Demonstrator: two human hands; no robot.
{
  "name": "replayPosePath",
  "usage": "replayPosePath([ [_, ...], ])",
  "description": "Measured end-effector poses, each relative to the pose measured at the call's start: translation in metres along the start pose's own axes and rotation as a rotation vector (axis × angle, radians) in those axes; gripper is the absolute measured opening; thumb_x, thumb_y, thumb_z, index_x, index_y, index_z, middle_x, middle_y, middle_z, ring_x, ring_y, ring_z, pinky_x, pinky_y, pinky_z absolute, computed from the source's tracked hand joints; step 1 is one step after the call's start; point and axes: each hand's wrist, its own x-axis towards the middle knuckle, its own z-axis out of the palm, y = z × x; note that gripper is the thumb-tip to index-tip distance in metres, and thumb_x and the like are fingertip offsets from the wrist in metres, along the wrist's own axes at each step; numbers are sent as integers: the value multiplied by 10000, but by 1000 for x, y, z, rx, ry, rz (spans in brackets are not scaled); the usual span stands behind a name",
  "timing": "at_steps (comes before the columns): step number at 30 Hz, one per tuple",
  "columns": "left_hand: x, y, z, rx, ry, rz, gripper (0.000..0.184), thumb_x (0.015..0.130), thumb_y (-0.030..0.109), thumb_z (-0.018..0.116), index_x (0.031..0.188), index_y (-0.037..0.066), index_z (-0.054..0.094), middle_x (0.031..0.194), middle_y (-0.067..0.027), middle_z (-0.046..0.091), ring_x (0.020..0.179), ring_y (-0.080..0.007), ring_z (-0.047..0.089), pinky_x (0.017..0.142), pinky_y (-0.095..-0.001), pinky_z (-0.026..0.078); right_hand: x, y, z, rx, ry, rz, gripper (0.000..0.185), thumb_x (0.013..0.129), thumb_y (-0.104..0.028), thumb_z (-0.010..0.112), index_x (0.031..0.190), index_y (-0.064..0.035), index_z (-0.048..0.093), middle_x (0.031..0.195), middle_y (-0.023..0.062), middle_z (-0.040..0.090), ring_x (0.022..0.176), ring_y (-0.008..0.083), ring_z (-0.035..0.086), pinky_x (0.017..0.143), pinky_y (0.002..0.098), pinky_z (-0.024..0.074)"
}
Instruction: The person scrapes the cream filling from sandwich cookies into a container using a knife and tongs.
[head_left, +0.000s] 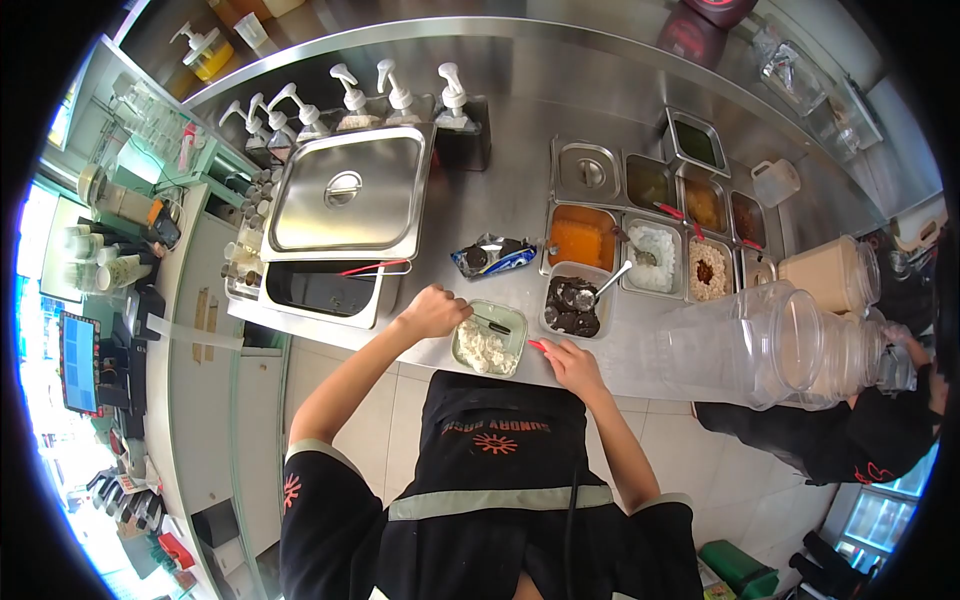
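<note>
A pale green rectangular tub [459, 356] sits at the counter's front edge, with a white, lumpy, creamy mass [486, 350] inside. My left hand [437, 311] is closed at the tub's upper left corner. From its fingertips a thin dark utensil [491, 324] seems to reach over the white mass; its grip is too small to make out. At the tub's right side, my right hand [574, 367] is closed around a short red handle [537, 345], whose far end I cannot see. Close by are a torn blue packet of dark cookies [494, 257] and a tub of dark cookies [573, 308] with a spoon [613, 280].
Steel topping pans [583, 234] fill the right side, near stacked clear plastic containers [735, 345]. On the left stand a lidded steel pan [348, 190], red-handled tongs [376, 268] and several pump bottles [398, 92]. Another person [850, 435] works at far right.
</note>
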Motion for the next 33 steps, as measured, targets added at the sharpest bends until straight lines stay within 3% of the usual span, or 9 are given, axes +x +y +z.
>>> replayPosePath([
  [5,-1,3,-3,-10,-49,-116,254,746,173,546,993,145,599,821,-33,604,683,-209,600,565,-343,471,-2,13,18,-111,-64,32,297,807,-150,553,1103,-152,572,714,70,495,559,275,538,488,364,453],
  [8,-6,2,-13,-113,125,-205,286,759,259,579,972,67,570,843,-53,607,659,-226,615,602,-349,479,-5,9,19,-77,-20,17,304,805,-160,558,1109,-153,567,717,70,491,561,278,539,486,366,453],
  [11,-13,7,-25,-273,146,-431,340,776,332,585,982,62,587,823,-77,617,687,-264,621,616,-367,492,-5,-2,16,-64,20,10,295,802,-177,568,1095,-154,572,726,62,496,551,269,543,475,357,457],
  [14,-18,10,-33,-495,-65,-643,340,779,356,586,932,53,614,773,-102,632,714,-287,622,625,-371,491,-6,-12,15,-98,43,19,282,799,-197,578,1077,-149,576,738,50,518,536,252,558,464,343,464],
  [17,-29,11,-14,-727,-127,-704,338,788,369,583,893,52,634,687,-108,632,701,-260,629,629,-359,483,-6,-19,13,-64,139,74,260,802,-187,575,1054,-121,585,731,63,547,534,254,565,468,343,465],
  [20,-34,15,-12,-991,-256,-832,337,787,367,585,946,75,644,668,-117,631,691,-227,633,638,-360,477,-10,-20,10,-27,204,147,241,803,-174,571,1029,-93,593,727,87,577,550,272,575,483,354,469],
  [23,-37,20,0,-1087,-232,-869,322,781,359,587,990,123,649,687,-118,638,703,-200,636,663,-356,476,-17,-16,13,24,263,207,233,803,-166,567,1016,-75,595,737,112,594,576,295,582,500,367,471],
  [29,-31,33,19,-947,8,-783,308,764,326,596,966,101,656,698,-116,643,640,-206,637,668,-331,482,-22,-19,16,34,264,293,237,810,-164,552,1024,-68,586,763,138,602,617,313,591,528,382,476],
  [33,-12,29,14,-1038,-6,-874,272,763,318,579,906,108,675,706,-93,650,649,-205,641,687,-328,488,-25,-19,23,10,247,304,244,816,-164,540,1036,-66,577,766,141,603,633,320,593,543,394,479],
])
